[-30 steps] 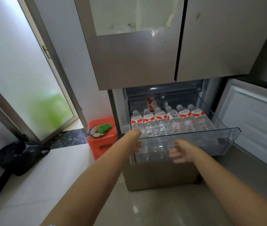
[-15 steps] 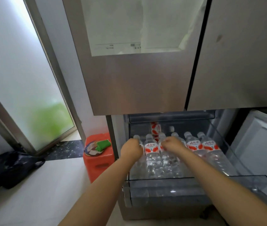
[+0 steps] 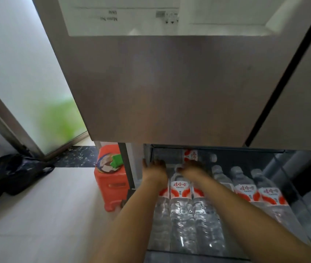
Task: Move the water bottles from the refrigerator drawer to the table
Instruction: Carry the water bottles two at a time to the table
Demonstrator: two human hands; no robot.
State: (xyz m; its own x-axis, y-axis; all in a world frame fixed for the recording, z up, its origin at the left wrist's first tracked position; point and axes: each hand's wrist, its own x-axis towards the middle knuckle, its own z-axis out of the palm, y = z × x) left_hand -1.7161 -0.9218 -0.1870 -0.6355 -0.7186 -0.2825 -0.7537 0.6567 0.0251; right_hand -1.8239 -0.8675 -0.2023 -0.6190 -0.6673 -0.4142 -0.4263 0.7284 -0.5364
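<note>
Several clear water bottles with red-and-white labels stand in a row in the open clear refrigerator drawer (image 3: 293,188). My left hand (image 3: 155,169) is curled over the neck of the leftmost bottle (image 3: 161,211). My right hand (image 3: 193,168) wraps the top of the third bottle (image 3: 206,221). Between my arms stands a free bottle (image 3: 180,190) with its label facing me. Further bottles (image 3: 245,188) stand to the right of my right arm. One more bottle (image 3: 191,155) lies on its side at the back. The caps under both hands are hidden.
The grey upper fridge door (image 3: 170,88) hangs closely over the drawer's back. An orange plastic stool (image 3: 111,188) with a green item (image 3: 117,160) on it stands left of the fridge. A black bag (image 3: 12,173) lies by the frosted glass door (image 3: 23,73).
I have leaned in closer and lower over the drawer. Both hands went from the drawer's front edge to the bottle tops and have closed around them.
</note>
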